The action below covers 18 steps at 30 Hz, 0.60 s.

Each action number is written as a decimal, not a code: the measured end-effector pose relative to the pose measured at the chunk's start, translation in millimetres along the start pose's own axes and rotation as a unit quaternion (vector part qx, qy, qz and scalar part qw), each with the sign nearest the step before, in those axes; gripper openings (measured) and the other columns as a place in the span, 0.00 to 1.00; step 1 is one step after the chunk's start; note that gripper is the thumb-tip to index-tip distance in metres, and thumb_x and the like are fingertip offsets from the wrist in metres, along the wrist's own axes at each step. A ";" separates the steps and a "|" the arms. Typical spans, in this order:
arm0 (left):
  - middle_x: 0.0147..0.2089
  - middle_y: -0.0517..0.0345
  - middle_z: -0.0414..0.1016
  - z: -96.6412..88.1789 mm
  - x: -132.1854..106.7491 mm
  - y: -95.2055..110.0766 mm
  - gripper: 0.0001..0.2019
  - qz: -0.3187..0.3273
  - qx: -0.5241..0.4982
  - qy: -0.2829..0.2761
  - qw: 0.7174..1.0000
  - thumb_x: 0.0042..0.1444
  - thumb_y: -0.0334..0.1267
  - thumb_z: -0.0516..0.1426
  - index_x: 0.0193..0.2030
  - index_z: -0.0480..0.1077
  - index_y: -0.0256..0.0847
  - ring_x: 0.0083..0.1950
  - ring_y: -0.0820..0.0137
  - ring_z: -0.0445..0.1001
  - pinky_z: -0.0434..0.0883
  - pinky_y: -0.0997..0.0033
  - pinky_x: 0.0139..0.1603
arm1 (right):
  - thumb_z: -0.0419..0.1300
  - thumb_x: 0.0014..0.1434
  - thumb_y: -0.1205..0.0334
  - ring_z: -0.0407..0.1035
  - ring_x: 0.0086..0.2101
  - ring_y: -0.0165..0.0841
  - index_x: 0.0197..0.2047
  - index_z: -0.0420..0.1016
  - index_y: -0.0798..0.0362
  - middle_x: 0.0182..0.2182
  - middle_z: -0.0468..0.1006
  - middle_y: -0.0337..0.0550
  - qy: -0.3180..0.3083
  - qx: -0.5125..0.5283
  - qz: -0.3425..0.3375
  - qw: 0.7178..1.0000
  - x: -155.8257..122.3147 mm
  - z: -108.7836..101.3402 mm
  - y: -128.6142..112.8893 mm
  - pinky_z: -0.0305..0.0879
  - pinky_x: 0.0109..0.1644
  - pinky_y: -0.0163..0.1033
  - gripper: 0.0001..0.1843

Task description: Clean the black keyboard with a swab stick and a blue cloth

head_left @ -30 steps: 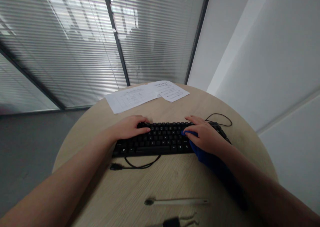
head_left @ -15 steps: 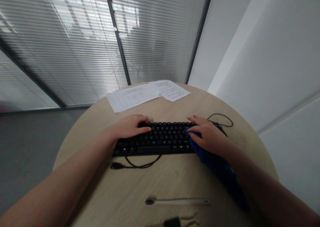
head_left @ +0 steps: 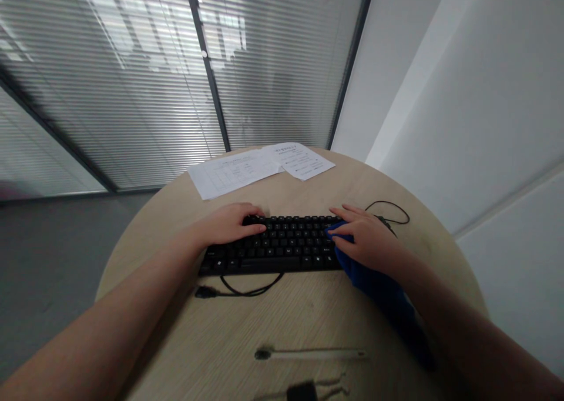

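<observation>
A black keyboard (head_left: 282, 250) lies on the round wooden table. My left hand (head_left: 231, 221) grips its left end, thumb over the keys and fingers along the far edge. On the keyboard's right part, my right hand (head_left: 363, 236) presses a blue cloth (head_left: 363, 274) against the keys. The cloth trails toward me under the right forearm, which hides part of it. My right palm covers the keyboard's right end.
A cable with a black plug (head_left: 205, 292) lies before the keyboard. Nearer me are a toothbrush (head_left: 312, 354) and a black object with metal prongs (head_left: 304, 391). Printed papers (head_left: 235, 173) rest at the far edge. A thin black cord (head_left: 396, 204) loops at the right.
Both hands, the cloth and the keyboard look almost unmoved. The view has shifted very slightly.
</observation>
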State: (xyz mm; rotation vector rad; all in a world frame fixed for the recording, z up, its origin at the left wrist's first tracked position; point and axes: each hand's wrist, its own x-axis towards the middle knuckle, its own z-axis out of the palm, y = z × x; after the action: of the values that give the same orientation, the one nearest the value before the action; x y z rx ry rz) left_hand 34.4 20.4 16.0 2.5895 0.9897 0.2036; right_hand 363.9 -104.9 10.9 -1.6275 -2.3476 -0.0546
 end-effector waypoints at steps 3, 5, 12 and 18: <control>0.49 0.50 0.79 -0.4 0.0 0.9 0.22 -0.003 0.005 0.000 1.000 0.61 0.56 0.53 0.52 0.75 0.44 0.51 0.57 0.75 0.68 0.58 0.54 | 0.61 0.59 0.61 0.64 0.63 0.53 0.44 0.87 0.44 0.61 0.75 0.45 -0.004 -0.016 0.025 1.000 -1.0 -2.7 1.4 0.62 0.65 0.61 0.13; 0.49 0.51 0.79 -0.5 0.0 0.9 0.22 -0.001 0.005 0.000 1.000 0.61 0.56 0.53 0.52 0.75 0.44 0.50 0.58 0.76 0.68 0.58 0.54 | 0.61 0.59 0.61 0.65 0.62 0.55 0.43 0.87 0.45 0.60 0.75 0.46 -0.009 -0.035 0.041 0.999 -1.4 -3.9 -0.7 0.63 0.64 0.62 0.13; 0.49 0.51 0.79 -0.5 -0.1 -1.9 0.22 0.008 0.006 -0.002 1.000 0.62 0.56 0.53 0.53 0.74 0.44 0.51 0.59 0.76 0.67 0.60 0.54 | 0.59 0.59 0.63 0.66 0.61 0.51 0.44 0.87 0.48 0.61 0.75 0.47 0.007 -0.043 -0.003 0.999 0.5 -0.5 -15.0 0.63 0.65 0.58 0.14; 0.50 0.51 0.79 -0.3 0.0 -1.3 0.22 0.004 0.007 -0.004 1.000 0.63 0.56 0.53 0.53 0.74 0.44 0.52 0.58 0.75 0.67 0.60 0.54 | 0.60 0.59 0.61 0.66 0.61 0.55 0.42 0.87 0.48 0.60 0.76 0.48 -0.023 -0.069 0.054 0.996 -0.3 -7.6 -6.8 0.64 0.63 0.62 0.14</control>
State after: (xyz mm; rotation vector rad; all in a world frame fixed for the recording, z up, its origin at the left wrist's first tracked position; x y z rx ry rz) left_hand 33.6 21.4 15.7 2.6058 0.9827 0.1885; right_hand 359.3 -109.1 19.0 -1.8361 -2.3312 -0.1616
